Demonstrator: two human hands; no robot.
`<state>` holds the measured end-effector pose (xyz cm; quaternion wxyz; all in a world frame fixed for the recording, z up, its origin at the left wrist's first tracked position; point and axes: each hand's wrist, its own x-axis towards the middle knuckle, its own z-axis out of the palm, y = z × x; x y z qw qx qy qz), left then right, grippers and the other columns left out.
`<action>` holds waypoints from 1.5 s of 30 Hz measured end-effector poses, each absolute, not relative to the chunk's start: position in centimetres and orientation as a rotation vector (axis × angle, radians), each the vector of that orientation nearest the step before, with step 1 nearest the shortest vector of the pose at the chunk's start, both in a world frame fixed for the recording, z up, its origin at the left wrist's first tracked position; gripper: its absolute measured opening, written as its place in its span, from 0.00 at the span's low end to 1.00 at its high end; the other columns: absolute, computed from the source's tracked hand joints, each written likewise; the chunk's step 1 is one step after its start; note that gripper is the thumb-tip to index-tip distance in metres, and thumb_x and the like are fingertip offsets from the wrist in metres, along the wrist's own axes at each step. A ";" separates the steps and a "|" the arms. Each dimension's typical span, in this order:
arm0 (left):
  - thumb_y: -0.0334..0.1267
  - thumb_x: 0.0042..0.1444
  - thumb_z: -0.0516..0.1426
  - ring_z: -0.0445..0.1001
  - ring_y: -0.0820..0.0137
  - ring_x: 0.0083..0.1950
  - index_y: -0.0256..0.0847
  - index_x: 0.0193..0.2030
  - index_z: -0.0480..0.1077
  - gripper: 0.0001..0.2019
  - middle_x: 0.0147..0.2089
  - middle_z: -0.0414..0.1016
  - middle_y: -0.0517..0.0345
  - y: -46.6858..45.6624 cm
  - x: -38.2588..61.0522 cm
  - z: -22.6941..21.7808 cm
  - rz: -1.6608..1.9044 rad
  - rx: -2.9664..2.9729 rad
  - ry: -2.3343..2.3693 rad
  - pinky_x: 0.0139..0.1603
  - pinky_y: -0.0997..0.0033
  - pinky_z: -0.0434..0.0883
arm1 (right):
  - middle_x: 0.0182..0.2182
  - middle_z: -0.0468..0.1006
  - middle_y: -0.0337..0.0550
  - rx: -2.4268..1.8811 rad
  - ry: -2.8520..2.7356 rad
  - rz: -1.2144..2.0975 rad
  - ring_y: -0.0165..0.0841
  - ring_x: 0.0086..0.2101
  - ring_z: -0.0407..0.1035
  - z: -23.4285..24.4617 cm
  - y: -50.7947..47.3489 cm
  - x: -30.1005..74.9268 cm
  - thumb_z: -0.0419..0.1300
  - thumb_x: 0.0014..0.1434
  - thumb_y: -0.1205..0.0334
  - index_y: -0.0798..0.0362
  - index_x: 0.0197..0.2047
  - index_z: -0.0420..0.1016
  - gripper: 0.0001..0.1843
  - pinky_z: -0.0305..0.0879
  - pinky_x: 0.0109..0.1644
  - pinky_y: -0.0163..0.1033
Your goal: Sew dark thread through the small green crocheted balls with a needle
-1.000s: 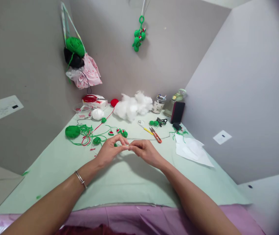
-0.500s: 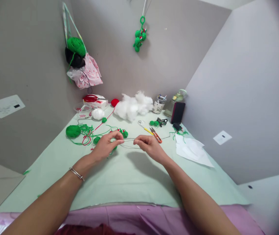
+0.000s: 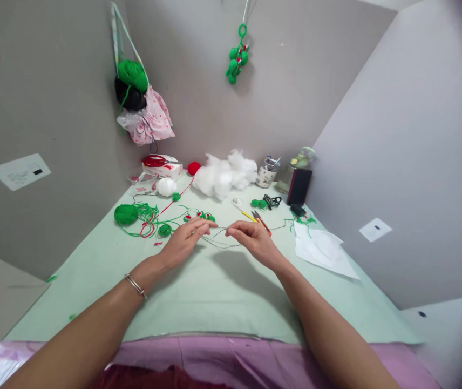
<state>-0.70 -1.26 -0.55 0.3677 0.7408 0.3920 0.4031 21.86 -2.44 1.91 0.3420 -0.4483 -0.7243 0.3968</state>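
Note:
A thin dark cord (image 3: 219,228) runs taut between my two hands above the middle of the table. My left hand (image 3: 184,240) is closed on its left part, thumb against the fingers. The right part is pinched between the thumb and fingertips of my right hand (image 3: 255,243). Loose strands of dark cord curve below and between the hands. Just behind my left hand lie small green crocheted pieces with red and white bits (image 3: 201,216), and a green ball (image 3: 165,230) is beside it. Orange-handled thread snips (image 3: 262,222) lie beyond my right hand, next to a yellow-handled tool (image 3: 249,215).
Green yarn (image 3: 126,215) with tangled strands lies left. White stuffing (image 3: 225,175), a white yarn ball (image 3: 167,187) and a red yarn ball (image 3: 194,168) are at the back. A pen cup (image 3: 267,174), a dark phone (image 3: 299,187) and white paper (image 3: 324,248) are right.
My left hand's fingers have straightened and lie flatter along the cord. The cord between the hands is now drawn into a tighter line. The whole view has shifted slightly.

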 end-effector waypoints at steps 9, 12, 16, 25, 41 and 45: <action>0.46 0.53 0.65 0.71 0.68 0.37 0.42 0.29 0.77 0.10 0.32 0.73 0.60 -1.5 0.3 -1.7 1.020 1.586 0.978 0.45 0.65 0.68 | 0.21 0.59 0.34 -1.206 -1.824 0.988 0.26 0.23 0.47 1.8 -2.1 21.5 0.59 0.61 0.47 0.56 0.32 0.77 0.20 0.45 0.27 0.36; 0.47 0.51 0.66 0.69 0.70 0.33 0.41 0.28 0.75 0.12 0.28 0.72 0.62 -1.3 0.0 -1.5 0.989 1.407 0.950 0.43 0.66 0.68 | 0.20 0.58 0.33 -1.254 -1.786 0.996 0.26 0.23 0.47 1.1 -1.9 21.3 0.60 0.60 0.48 0.56 0.31 0.76 0.19 0.44 0.27 0.36; 0.47 0.52 0.65 0.74 0.69 0.38 0.41 0.31 0.78 0.11 0.35 0.78 0.58 -1.4 0.1 -1.1 0.996 1.218 0.832 0.48 0.64 0.70 | 0.20 0.61 0.34 -1.264 -1.875 0.966 0.26 0.23 0.49 0.1 -2.3 20.4 0.58 0.62 0.51 0.55 0.31 0.76 0.16 0.47 0.28 0.35; 0.40 0.63 0.57 0.72 0.64 0.42 0.42 0.39 0.80 0.10 0.37 0.77 0.53 -1.4 0.4 -2.5 1.280 2.059 0.957 0.47 0.62 0.68 | 0.24 0.71 0.39 -1.168 -2.249 0.457 0.29 0.25 0.58 -0.2 -3.7 19.3 0.52 0.68 0.60 0.53 0.32 0.74 0.15 0.51 0.33 0.34; 0.38 0.51 0.66 0.72 0.65 0.46 0.40 0.27 0.70 0.09 0.40 0.73 0.56 -1.7 0.5 -2.0 1.153 1.726 0.936 0.51 0.63 0.65 | 0.21 0.64 0.33 -1.223 -2.112 0.724 0.26 0.24 0.54 0.1 -2.9 20.0 0.55 0.65 0.62 0.54 0.28 0.71 0.13 0.49 0.31 0.33; 0.41 0.56 0.63 0.73 0.67 0.42 0.40 0.30 0.68 0.10 0.37 0.76 0.57 -1.7 0.5 -2.0 1.113 1.615 0.866 0.49 0.64 0.67 | 0.21 0.61 0.33 -1.215 -2.105 0.768 0.26 0.24 0.52 0.0 -2.9 20.0 0.54 0.65 0.60 0.54 0.29 0.71 0.14 0.48 0.30 0.33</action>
